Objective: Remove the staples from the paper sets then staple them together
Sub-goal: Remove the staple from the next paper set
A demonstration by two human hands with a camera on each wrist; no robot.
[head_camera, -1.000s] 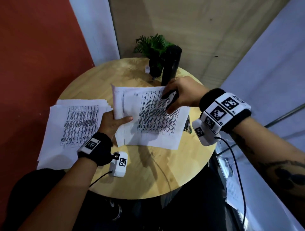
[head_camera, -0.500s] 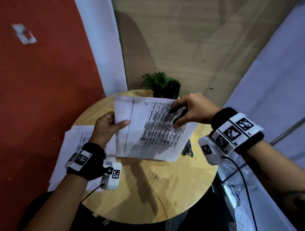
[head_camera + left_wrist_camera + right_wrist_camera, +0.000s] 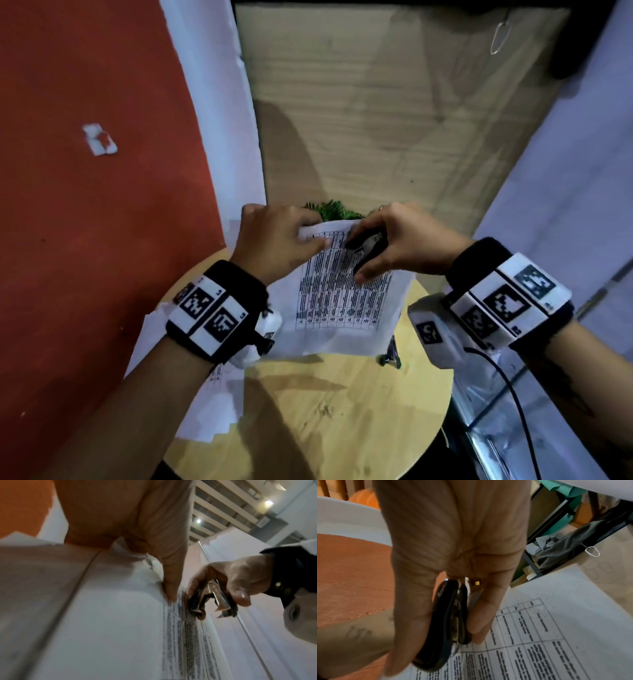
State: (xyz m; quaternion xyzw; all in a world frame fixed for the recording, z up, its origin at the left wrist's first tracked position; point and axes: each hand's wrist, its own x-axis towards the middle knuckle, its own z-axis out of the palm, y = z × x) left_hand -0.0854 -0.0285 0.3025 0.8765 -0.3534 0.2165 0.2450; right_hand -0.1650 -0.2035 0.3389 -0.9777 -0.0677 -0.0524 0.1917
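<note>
Left hand: the left hand (image 3: 274,240) holds the paper set (image 3: 342,294) up in the air. Its thumb lies flat on the front of the top edge, and its fingers curl behind — a pinch.
Right hand: the right hand (image 3: 404,240) is curled round a staple remover (image 3: 368,245). The thumb and fingers squeeze its two black sides.
Staple remover: in the left wrist view the staple remover's metal teeth (image 3: 221,607) stick out past the fingers, with a small gap between the two sides. They are just beside the top edge of the sheet. I cannot tell if they touch it.
Paper set: it hangs from the two hands, above the round table (image 3: 342,411). The printed grid faces the person. The top corner by the left thumb is creased and bent.
Other papers: a second pile (image 3: 212,404) lies flat on the left side of the table, partly under the left arm.
Dark thing: a small dark object (image 3: 390,356) sits on the table just below the held sheet — too blurry to name.
Plant: green leaves (image 3: 335,210) peek out behind the top of the paper.
Walls: red on the left, wood boards straight ahead.
</note>
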